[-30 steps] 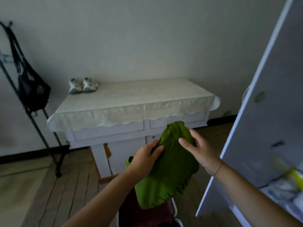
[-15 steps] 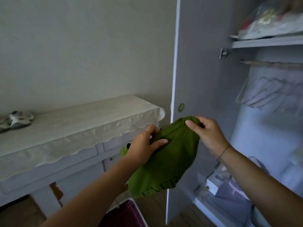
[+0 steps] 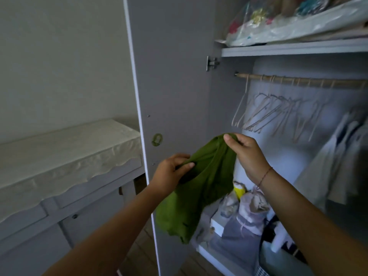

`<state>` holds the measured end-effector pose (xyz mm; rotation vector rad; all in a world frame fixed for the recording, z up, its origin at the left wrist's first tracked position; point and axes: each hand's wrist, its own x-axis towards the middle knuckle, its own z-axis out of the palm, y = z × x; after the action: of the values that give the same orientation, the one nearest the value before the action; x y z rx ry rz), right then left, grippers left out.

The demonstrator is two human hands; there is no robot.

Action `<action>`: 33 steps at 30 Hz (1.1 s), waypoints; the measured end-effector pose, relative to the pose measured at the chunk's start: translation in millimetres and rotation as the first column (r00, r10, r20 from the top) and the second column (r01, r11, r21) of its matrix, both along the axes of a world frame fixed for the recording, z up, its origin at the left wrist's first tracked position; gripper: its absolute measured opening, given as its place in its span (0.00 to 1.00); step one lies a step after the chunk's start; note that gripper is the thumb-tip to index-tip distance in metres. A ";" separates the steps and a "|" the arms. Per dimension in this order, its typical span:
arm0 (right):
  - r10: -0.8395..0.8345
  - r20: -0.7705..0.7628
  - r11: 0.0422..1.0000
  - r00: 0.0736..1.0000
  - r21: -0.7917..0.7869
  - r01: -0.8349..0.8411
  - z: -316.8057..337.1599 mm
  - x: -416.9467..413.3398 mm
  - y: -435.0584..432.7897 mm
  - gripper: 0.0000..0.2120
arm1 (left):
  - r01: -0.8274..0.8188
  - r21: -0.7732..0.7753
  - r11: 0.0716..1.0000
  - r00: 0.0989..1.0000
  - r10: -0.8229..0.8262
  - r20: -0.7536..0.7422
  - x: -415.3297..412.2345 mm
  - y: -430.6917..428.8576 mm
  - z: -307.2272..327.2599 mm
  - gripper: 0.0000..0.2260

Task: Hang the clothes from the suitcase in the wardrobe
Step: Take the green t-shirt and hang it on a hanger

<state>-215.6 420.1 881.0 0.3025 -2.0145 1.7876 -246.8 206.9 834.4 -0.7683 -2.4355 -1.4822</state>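
Head view, centre frame: my left hand and right hand each pinch the green garment, bunched before the open wardrobe; hangers upper right untouched — freeing one hand could drop it.

Garment before open wardrobe door, hangers on rail behind, table left of door

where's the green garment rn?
Head view, centre: the green garment hangs between the left hand and right hand, both gripping its top, by the open wardrobe door, below the empty hangers.
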 end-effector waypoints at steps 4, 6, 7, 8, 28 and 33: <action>-0.027 0.006 0.999 1.000 -0.045 0.027 2.9 -16.9 46.7 0.09 | -0.008 0.101 0.995 0.997 0.000 0.080 -22.4 34.0 8.7 0.06; -0.058 0.008 0.996 0.998 -0.065 0.059 0.1 -24.6 65.0 0.09 | 0.042 0.054 0.998 0.988 -0.049 0.149 -33.3 44.4 9.6 0.09; -0.063 0.024 0.994 0.998 -0.089 0.065 -2.8 -26.9 73.5 0.08 | 0.095 0.020 0.995 0.976 -0.097 0.195 -38.2 49.3 9.8 0.11; -0.066 0.041 0.991 0.997 -0.117 0.070 -6.1 -28.7 82.4 0.08 | 0.152 -0.021 0.988 0.958 -0.142 0.250 -42.9 52.7 10.3 0.11; -0.569 0.171 0.822 0.804 0.118 0.557 -7.7 13.9 235.8 0.20 | 0.244 0.573 0.782 0.561 -0.596 0.574 -108.3 179.0 75.4 0.19; -0.599 0.177 0.797 0.781 0.035 0.603 -3.4 -20.9 278.5 0.14 | 0.333 0.589 0.736 0.570 -0.655 0.496 -114.3 227.8 90.6 0.23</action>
<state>-236.5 698.6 877.6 -0.4906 -1.9012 1.4504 -361.1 434.7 925.1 -1.0101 -2.1849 -2.8879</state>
